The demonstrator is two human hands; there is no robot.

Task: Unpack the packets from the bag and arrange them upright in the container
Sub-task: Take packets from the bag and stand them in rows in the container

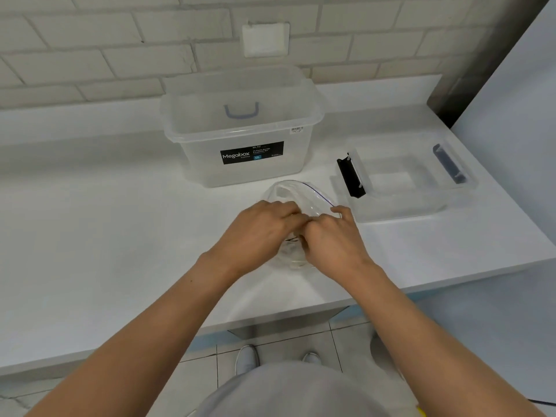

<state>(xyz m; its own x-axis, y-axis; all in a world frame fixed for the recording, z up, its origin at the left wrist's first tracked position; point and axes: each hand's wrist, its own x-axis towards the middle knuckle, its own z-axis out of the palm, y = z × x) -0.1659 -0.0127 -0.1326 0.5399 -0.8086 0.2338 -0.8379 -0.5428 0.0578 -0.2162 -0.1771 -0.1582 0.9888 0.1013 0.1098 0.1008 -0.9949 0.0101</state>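
A clear zip bag (pixel 296 192) with a blue seal line lies on the white counter, just in front of the container. My left hand (pixel 263 227) and my right hand (pixel 332 236) meet over the bag's near part, fingers curled and gripping its plastic. Whatever is inside the bag is mostly hidden under my hands. The clear plastic container (pixel 240 130) with a black Megabox label stands open behind the bag, and I see nothing inside it.
The container's clear lid (pixel 403 185) with dark latches lies upside down to the right of the bag. The counter's front edge (pixel 270 319) runs close below my forearms. A white brick wall rises behind; a tall white panel (pixel 511 100) stands at the right.
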